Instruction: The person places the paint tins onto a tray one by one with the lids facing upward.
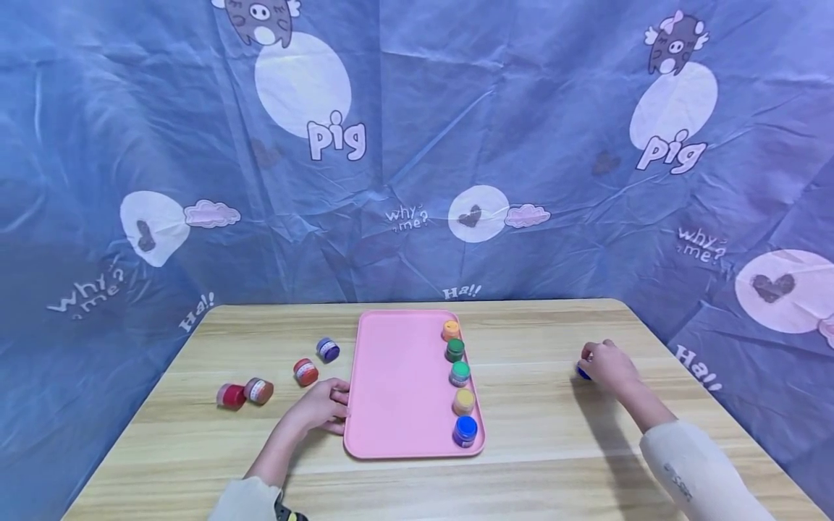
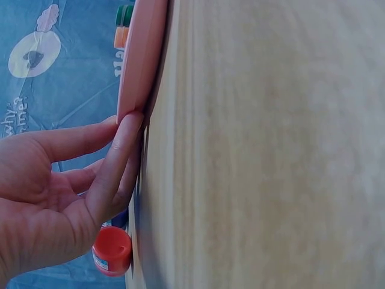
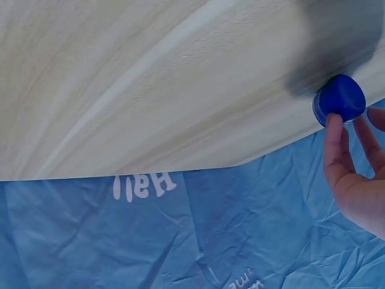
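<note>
Near the middle of the table lies a pink tray (image 1: 400, 383). Along its right side stands a row of paint jars: orange (image 1: 451, 331), dark green (image 1: 455, 350), light green (image 1: 460, 374), yellow (image 1: 464, 401) and blue (image 1: 465, 430). My left hand (image 1: 322, 407) holds the tray's left edge, thumb at the rim and fingers against the outer side in the left wrist view. Far to the right, my right hand (image 1: 609, 365) grips another blue paint jar (image 3: 340, 99) by its sides with the fingertips. Whether that jar touches the table cannot be told.
Left of the tray, a purple jar (image 1: 328, 349), an orange-red jar (image 1: 305, 372), a brown jar (image 1: 259, 391) and a red jar (image 1: 231, 396) are on the wooden table (image 1: 534, 477). A blue printed cloth (image 1: 417, 181) hangs behind the table and at its sides.
</note>
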Motion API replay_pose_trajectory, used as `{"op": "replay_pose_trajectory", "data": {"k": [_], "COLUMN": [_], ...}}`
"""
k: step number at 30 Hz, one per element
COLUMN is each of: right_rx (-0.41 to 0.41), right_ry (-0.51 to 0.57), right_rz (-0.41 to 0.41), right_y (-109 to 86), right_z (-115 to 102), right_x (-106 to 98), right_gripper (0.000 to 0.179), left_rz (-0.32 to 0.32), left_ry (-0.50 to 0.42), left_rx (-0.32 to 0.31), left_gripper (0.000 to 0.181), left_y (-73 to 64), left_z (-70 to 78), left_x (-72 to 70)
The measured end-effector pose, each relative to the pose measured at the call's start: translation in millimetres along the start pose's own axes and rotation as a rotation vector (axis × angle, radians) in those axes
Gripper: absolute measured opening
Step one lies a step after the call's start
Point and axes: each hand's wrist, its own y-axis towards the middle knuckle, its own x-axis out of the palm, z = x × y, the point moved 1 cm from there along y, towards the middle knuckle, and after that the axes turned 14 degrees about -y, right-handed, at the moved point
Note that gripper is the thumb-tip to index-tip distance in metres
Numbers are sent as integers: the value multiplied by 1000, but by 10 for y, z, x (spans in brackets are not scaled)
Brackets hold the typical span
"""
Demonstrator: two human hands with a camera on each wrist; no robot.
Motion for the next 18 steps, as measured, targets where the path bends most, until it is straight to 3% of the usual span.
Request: {"op": "replay_pose_trajectory", "data": {"k": [1, 4, 10, 18], "right_rx": [4, 44, 187, 187], "right_ry": [-5, -12, 60, 97], "right_rz": [-5, -25, -105, -153], "right_y": [2, -2, -12, 22], "right_z": [-7, -21, -23, -38], "right_x": [-2, -3, 27, 24], "right_gripper": [9, 13, 43, 33], "left_rz": [-37, -62, 13, 34], "left_ry": [-12, -15, 21, 26], "left_rx": [19, 34, -1, -11], "left_gripper": [43, 43, 44, 43], "left_y": [30, 52, -51, -61], "left_z": [-29, -62, 43, 66], "left_x": [-33, -60, 17, 35]}}
